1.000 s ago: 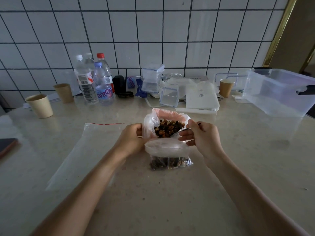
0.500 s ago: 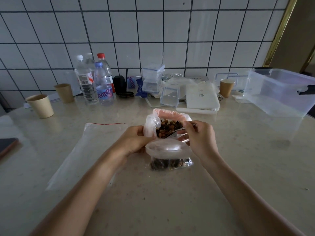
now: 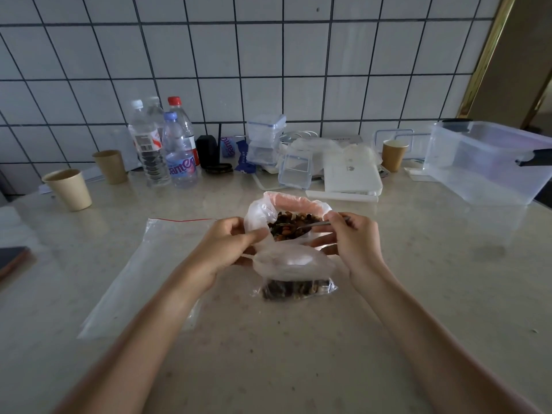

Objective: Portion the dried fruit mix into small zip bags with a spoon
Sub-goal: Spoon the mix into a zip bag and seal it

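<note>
Small zip bag point(image 3: 294, 274) sits closest to me on the table point(image 3: 328, 354), mouth up, some dried fruit mix already in the bottom. My left hand point(image 3: 222, 249) pinches its rim, fingers curled on the plastic. Right hand point(image 3: 354, 243) pinches the spoon point(image 3: 307, 227) handle betw thumb & fingers, loaded bowl over the pink bag of mix point(image 3: 288, 218) just behind. Big flat zip bag point(image 3: 149, 270) lies to the left. Further back: paper cups point(image 3: 68, 189), water bottles point(image 3: 162, 147), clear storage box point(image 3: 490, 159) on the right.
</note>
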`<state>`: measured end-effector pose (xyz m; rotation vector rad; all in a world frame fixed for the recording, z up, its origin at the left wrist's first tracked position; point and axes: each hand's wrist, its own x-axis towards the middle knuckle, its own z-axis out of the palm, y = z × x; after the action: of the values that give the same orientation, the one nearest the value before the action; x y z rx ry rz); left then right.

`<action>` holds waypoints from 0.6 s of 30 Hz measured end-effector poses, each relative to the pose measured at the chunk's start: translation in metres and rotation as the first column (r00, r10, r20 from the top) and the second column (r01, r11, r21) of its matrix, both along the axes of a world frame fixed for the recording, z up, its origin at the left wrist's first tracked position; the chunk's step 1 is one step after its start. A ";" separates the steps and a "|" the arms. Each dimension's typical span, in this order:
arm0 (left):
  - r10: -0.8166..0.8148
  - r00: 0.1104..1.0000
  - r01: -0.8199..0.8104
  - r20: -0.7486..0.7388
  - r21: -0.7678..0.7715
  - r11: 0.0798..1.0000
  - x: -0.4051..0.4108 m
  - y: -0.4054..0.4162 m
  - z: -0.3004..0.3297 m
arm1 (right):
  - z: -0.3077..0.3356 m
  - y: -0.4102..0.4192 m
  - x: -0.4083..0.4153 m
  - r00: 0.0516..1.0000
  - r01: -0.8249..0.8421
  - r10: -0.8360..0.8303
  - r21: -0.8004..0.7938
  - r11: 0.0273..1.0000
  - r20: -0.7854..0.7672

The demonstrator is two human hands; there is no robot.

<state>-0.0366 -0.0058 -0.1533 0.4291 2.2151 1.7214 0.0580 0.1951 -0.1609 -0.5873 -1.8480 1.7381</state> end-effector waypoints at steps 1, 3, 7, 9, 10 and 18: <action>0.017 1.000 -0.017 -0.023 -0.024 1.000 0.001 -0.001 0.002 | 0.002 0.001 0.001 1.000 0.002 -0.002 -0.010 1.000 -0.011; 0.047 0.993 -0.062 -0.109 -0.130 0.990 0.003 -0.004 0.004 | 0.006 0.004 0.004 1.000 0.007 -0.008 -0.026 1.000 -0.029; -0.007 0.978 -0.061 -0.209 -0.314 0.947 0.006 -0.015 0.011 | 0.015 0.008 0.009 0.997 -0.006 0.001 -0.060 0.998 -0.079; -0.105 0.986 0.058 -0.131 -0.318 0.946 0.009 -0.020 0.017 | 0.020 0.009 0.014 0.995 -0.012 0.005 -0.060 0.998 -0.103; -0.157 0.983 0.120 -0.097 -0.312 0.942 0.011 -0.021 0.019 | 0.022 0.009 0.016 0.993 -0.015 0.007 -0.063 0.998 -0.117; -0.289 0.950 0.240 -0.121 -0.312 0.919 0.020 -0.017 0.019 | 0.037 0.016 0.032 0.973 -0.126 0.111 -0.062 0.990 -0.200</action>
<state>-0.0164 -0.0231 -0.1338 0.7803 2.3488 1.2322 0.0902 0.2106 -0.1243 -0.3247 -1.7181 1.8763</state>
